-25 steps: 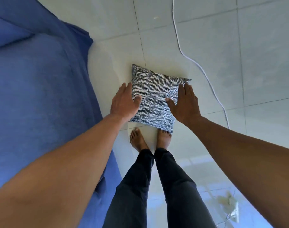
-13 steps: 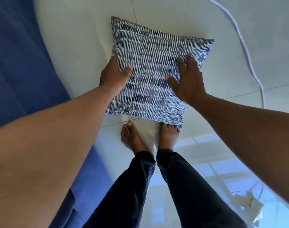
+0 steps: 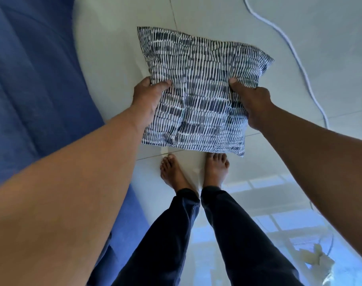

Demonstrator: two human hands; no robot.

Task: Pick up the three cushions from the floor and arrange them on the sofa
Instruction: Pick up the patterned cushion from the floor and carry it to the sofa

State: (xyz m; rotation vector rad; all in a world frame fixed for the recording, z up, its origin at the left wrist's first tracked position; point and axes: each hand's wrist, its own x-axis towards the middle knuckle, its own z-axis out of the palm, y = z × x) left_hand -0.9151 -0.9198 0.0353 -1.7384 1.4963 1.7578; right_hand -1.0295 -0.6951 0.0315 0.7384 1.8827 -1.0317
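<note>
A square cushion [image 3: 198, 87] with a dark blue and white dashed pattern sits in the middle of the head view, just beyond my bare feet. My left hand [image 3: 147, 100] pinches its left edge, thumb on top. My right hand [image 3: 250, 100] grips its right edge the same way. The fabric bunches under both thumbs, and the near edge appears raised off the floor above my toes. The blue sofa [image 3: 31, 83] fills the left side. No other cushion is in view.
Pale glossy floor tiles [image 3: 227, 17] spread around the cushion. A white cable [image 3: 295, 52] snakes across the floor at the right. My feet [image 3: 194, 172] and dark trousers stand below the cushion. A crumpled pale object [image 3: 316, 259] lies at the lower right.
My open hands came down onto the cushion's two sides and closed on its edges. The cushion now looks larger and closer, with its near edge raised.
</note>
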